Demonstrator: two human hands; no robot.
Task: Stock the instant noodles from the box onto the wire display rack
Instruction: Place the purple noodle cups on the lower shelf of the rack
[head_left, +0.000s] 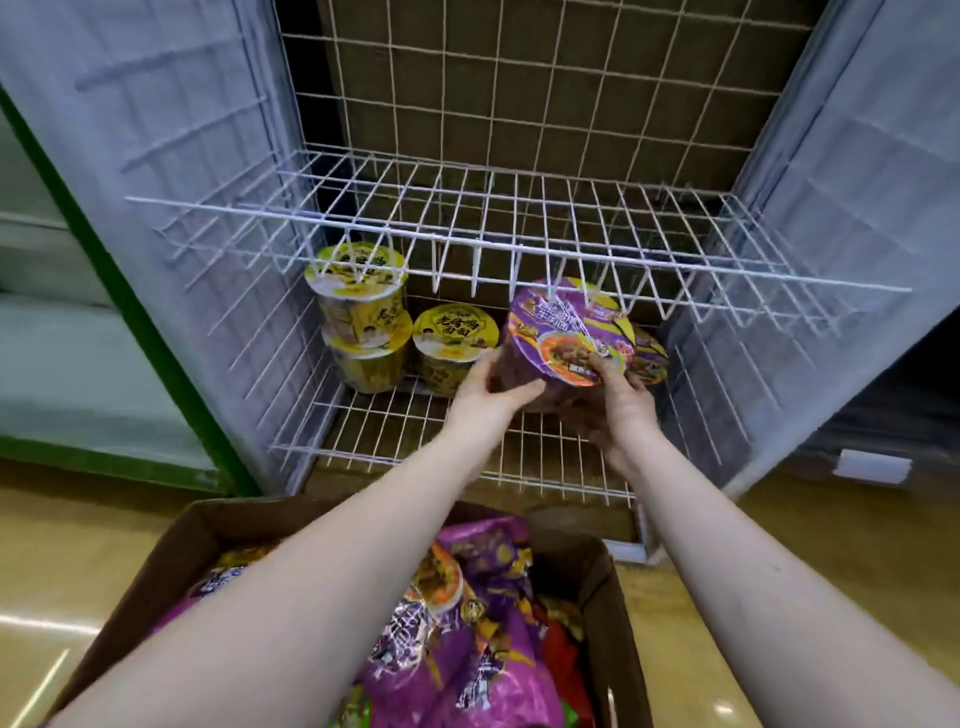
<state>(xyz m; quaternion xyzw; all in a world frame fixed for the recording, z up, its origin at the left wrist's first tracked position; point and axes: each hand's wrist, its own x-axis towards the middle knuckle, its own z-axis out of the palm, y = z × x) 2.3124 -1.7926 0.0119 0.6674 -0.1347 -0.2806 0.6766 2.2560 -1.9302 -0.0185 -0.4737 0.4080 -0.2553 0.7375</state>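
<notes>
Above the lower shelf (395, 415) of the wire display rack, the left hand (485, 389) and right hand (623, 410) held a purple noodle bowl (563, 332) between them, its lid tilted toward the camera. The left fingers were curled round its near-left side. The right thumb and fingers gripped the lower right rim. The bowl's top edge sat just under the front wire lip of the upper shelf (467, 244), with little clearance there. A second purple bowl (652, 358) stood just behind it to the right, close to the grey fabric side panel (727, 374). To the left stood a stack of two yellow bowls (361, 312) against the left side, and a single yellow bowl (452, 338) beside it. The front strip of the lower shelf showed bare wire. Nearest the camera, the cardboard box (171, 561) held purple noodle packets (467, 613) beneath both forearms.
</notes>
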